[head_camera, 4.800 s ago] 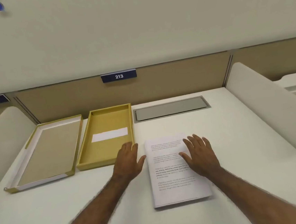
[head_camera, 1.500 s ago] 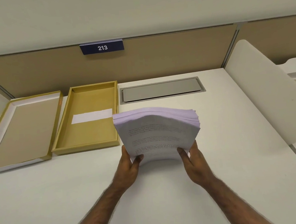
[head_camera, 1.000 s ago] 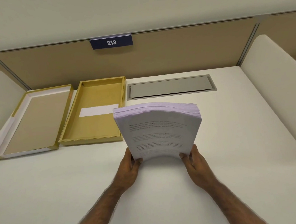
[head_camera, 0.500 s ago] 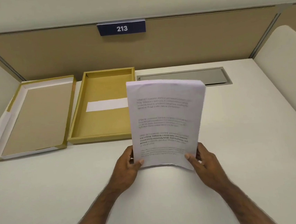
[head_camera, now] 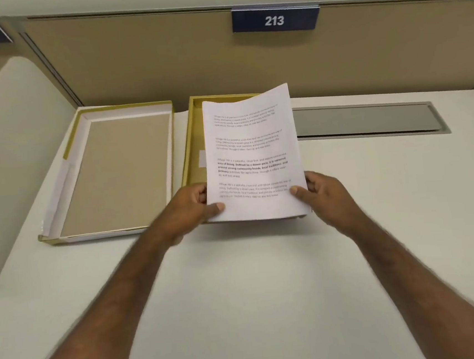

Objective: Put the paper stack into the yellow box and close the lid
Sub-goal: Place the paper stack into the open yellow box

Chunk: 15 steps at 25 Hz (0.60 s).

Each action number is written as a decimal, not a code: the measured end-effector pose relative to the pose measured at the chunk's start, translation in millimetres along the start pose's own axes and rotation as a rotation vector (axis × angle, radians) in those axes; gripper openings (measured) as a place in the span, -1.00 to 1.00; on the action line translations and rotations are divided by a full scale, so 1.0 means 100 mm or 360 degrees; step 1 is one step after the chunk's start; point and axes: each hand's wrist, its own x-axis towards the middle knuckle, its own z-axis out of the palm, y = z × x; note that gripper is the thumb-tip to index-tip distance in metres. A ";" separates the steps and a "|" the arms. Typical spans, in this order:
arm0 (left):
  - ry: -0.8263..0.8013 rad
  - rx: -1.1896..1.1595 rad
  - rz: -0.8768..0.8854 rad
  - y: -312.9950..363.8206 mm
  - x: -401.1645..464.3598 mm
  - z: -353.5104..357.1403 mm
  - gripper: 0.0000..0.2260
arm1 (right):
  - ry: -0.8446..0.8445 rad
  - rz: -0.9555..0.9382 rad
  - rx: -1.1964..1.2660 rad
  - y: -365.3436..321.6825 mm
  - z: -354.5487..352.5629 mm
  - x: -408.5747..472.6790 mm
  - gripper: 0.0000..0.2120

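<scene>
I hold the paper stack (head_camera: 252,154), white sheets with printed text, over the open yellow box (head_camera: 192,143). The stack covers most of the box; only the box's left wall and a strip of its floor with a white label show. My left hand (head_camera: 195,205) grips the stack's near left corner, and my right hand (head_camera: 319,193) grips its near right corner. The box's lid (head_camera: 119,173) lies upside down to the left of the box, its brown inside facing up.
A white desk (head_camera: 255,293) bears everything. A grey metal cable flap (head_camera: 366,120) is set in the desk right of the box. A tan partition with a blue 213 sign (head_camera: 275,19) stands behind. A white divider (head_camera: 8,129) rises at the left.
The paper stack has moved left and away from me, from beside the box to over it, and is tipped flatter. Both hands moved with it. The view has shifted left.
</scene>
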 end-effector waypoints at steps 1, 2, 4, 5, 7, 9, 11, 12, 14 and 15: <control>-0.0006 0.0063 -0.0041 0.04 0.11 -0.13 -0.64 | -0.0009 0.0031 -0.0011 -0.05 0.10 0.13 -0.68; -0.0006 0.0133 -0.0094 0.09 0.23 -0.24 -0.64 | -0.0021 0.0075 -0.0006 -0.09 0.18 0.24 -0.68; -0.0009 0.0255 -0.0214 0.14 0.47 -0.41 -0.61 | -0.0030 0.0167 -0.0027 -0.16 0.32 0.41 -0.66; -0.0013 0.0313 -0.0274 0.15 0.58 -0.45 -0.60 | -0.0020 0.0204 -0.0081 -0.18 0.37 0.48 -0.64; -0.0001 0.0436 -0.0362 0.13 0.73 -0.47 -0.58 | 0.0000 0.0258 -0.0231 -0.23 0.46 0.60 -0.60; 0.0027 0.0527 -0.0389 0.07 0.82 -0.42 -0.56 | 0.0014 0.0309 -0.0355 -0.24 0.50 0.69 -0.58; 0.0109 0.0608 -0.0394 0.02 0.85 -0.35 -0.55 | 0.0050 0.0398 -0.0394 -0.25 0.53 0.75 -0.59; 0.0158 0.0658 -0.0388 0.00 0.85 -0.32 -0.55 | 0.0081 0.0440 -0.0411 -0.25 0.53 0.76 -0.61; 0.0239 0.0734 -0.0343 -0.01 0.84 -0.27 -0.58 | 0.0137 0.0478 -0.0511 -0.24 0.53 0.76 -0.64; 0.0273 0.0762 -0.0312 0.00 0.83 -0.25 -0.60 | 0.0157 0.0481 -0.0565 -0.24 0.54 0.76 -0.65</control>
